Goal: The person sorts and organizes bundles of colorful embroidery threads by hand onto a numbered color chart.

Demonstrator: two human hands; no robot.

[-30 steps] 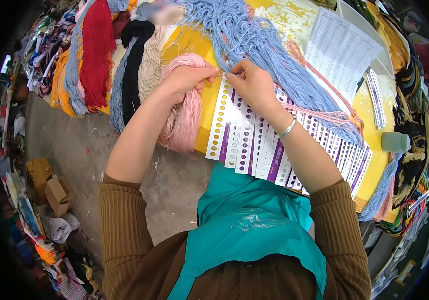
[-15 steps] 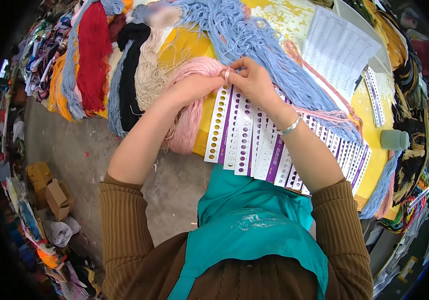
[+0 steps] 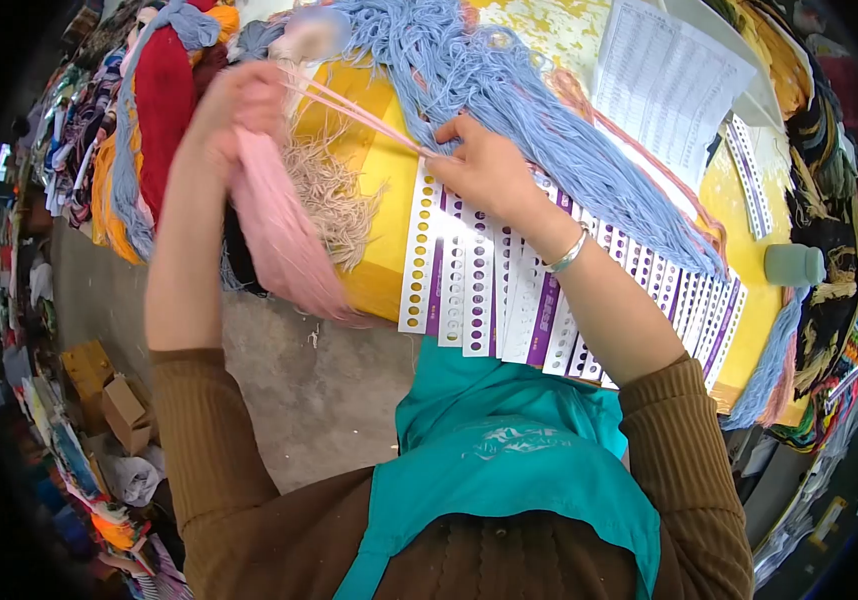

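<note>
My left hand [image 3: 241,110], blurred by motion, is closed around the top of a pink thread skein [image 3: 284,235], which hangs down over the table's front edge. A few pink strands [image 3: 359,115] run taut from it to my right hand [image 3: 474,165], whose thumb and finger pinch their ends. Below my right hand lie overlapping white and purple cards with punched holes [image 3: 449,265]. A light blue thread bundle [image 3: 549,150] stretches just behind that hand. Beige thread [image 3: 334,190] lies on the table beside the pink skein.
Red [image 3: 164,120] and orange [image 3: 109,195] skeins hang at the left edge of the yellow table [image 3: 374,285]. A printed sheet [image 3: 664,90], a single hole card [image 3: 749,180] and a greenish jar [image 3: 794,265] are on the right. Cardboard boxes [image 3: 124,410] stand on the floor at left.
My left hand has moved left and up with the pink skein, away from my right hand. Pink strands now stretch between the two hands, which were together before.
</note>
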